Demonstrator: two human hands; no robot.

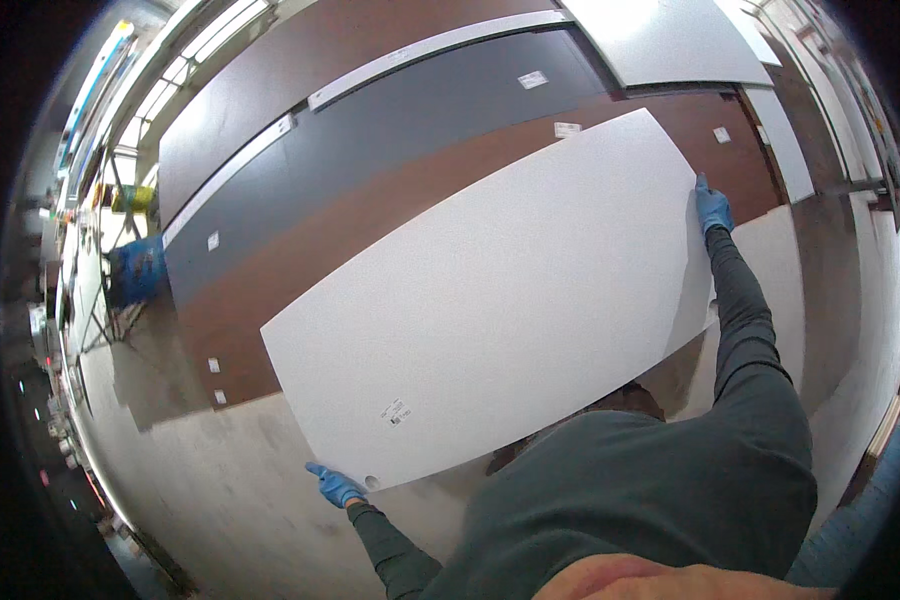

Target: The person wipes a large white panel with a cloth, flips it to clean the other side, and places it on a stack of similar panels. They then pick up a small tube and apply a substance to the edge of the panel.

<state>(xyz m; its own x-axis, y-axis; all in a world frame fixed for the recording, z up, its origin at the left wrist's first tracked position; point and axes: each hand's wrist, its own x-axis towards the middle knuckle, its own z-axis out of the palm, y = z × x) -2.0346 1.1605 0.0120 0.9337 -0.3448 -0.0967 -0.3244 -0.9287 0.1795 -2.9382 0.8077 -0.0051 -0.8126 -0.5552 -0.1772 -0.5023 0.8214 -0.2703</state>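
A large white panel (pixel 490 300) slants across the middle of the view, higher at its right end. It bears a small printed label (pixel 396 412) and has a round hole (pixel 372 483) at its near left corner. My left hand (pixel 338 487), in a blue glove, grips the panel beside this hole, its fingers partly out of sight. On the right end edge, my gloved right hand (pixel 713 206) is closed round the panel near the far corner, with the arm stretched out. The fingers beneath the panel are hidden.
Beyond the white panel lie dark grey panels (pixel 410 110) and brown panels (pixel 260 290) with small labels. Another white board (pixel 680 45) rests on them at the far right. A blue object (pixel 137 270) stands at the left on the concrete floor (pixel 200 470).
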